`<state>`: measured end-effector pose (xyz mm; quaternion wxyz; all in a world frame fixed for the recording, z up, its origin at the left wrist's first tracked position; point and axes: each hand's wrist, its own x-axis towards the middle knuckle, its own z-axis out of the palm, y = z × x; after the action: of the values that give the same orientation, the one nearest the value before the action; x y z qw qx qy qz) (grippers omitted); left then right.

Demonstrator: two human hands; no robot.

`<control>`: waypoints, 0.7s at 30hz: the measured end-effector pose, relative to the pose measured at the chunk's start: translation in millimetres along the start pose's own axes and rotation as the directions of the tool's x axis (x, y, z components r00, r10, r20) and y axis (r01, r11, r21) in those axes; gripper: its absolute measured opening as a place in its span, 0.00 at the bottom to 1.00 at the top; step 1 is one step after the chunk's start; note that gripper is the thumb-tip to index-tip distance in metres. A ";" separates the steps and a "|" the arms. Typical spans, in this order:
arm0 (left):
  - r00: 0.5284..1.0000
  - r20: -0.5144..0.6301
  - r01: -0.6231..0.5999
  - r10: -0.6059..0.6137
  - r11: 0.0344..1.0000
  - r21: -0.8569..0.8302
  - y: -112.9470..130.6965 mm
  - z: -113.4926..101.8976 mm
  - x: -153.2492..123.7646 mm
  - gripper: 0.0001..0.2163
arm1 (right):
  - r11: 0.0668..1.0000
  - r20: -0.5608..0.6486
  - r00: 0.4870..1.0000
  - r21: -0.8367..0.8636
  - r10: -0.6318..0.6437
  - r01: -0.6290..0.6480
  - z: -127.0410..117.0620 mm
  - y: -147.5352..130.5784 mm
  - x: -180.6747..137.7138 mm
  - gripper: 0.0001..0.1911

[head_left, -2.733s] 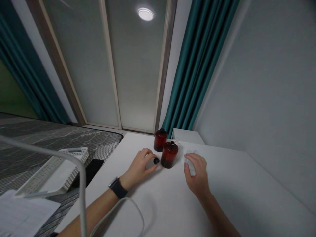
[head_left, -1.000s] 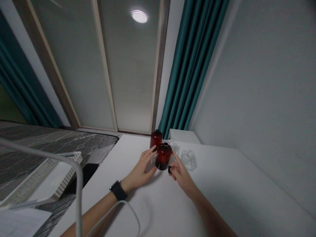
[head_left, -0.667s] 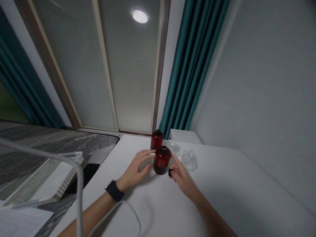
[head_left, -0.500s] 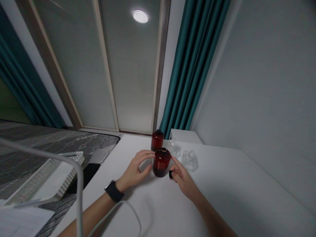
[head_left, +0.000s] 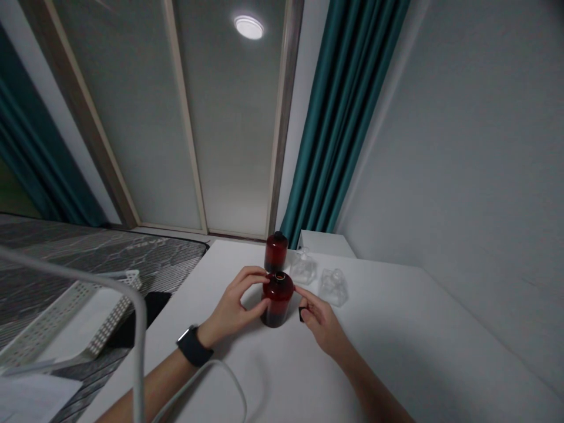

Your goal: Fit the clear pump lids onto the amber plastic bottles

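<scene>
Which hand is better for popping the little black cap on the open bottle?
Probably the right hand: it holds the black cap, while the left hand touches the open bottle.

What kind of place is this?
Probably a room in a home, though I can't pin down which: floor-length teal curtains, frosted-glass sliding doors and a plain white table set close to the wall.
</scene>
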<state>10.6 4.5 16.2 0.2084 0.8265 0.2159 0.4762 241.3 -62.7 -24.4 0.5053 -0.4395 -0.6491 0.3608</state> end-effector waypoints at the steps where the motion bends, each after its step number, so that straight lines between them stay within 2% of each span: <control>1: 1.000 0.016 -0.002 0.002 1.000 -0.008 0.5 0.0 0.0 0.15 | 1.000 -0.028 1.000 -0.026 -0.010 0.010 -0.7 -0.7 0.2 0.23; 4: 0.997 0.071 -0.010 0.013 0.999 -0.047 2.6 1.0 0.8 0.16 | 0.991 -0.156 0.985 -0.124 -0.068 0.049 -1.3 -2.3 0.5 0.16; 6: 0.996 0.086 -0.014 0.019 0.998 -0.062 4.4 2.6 1.4 0.16 | 0.984 -0.245 0.964 -0.164 -0.105 0.066 -0.1 -2.1 0.6 0.14; 9: 0.995 0.097 -0.018 0.026 0.997 -0.077 7.4 6.1 1.4 0.16 | 0.985 -0.340 0.931 -0.153 -0.132 0.084 1.6 -0.9 1.8 0.15; 12: 0.993 0.117 -0.023 0.035 0.995 -0.098 10.1 9.3 -0.2 0.16 | 0.980 -0.388 0.904 -0.153 -0.179 0.128 0.3 -3.7 6.0 0.10; 16: 0.989 0.142 -0.016 0.032 0.994 -0.108 11.8 10.8 -3.1 0.17 | 0.956 -0.358 0.896 -0.221 -0.264 0.193 -2.8 -23.1 16.7 0.07; 21: 0.990 0.139 -0.007 0.021 0.995 -0.097 11.7 11.1 -5.1 0.18 | 0.880 -0.186 0.893 -0.339 -0.409 0.332 5.3 -52.1 31.2 0.08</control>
<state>19.8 -9.5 13.9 0.2595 0.8484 0.1717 0.4283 222.2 -52.1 32.5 0.5714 -0.4195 -0.6988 0.0956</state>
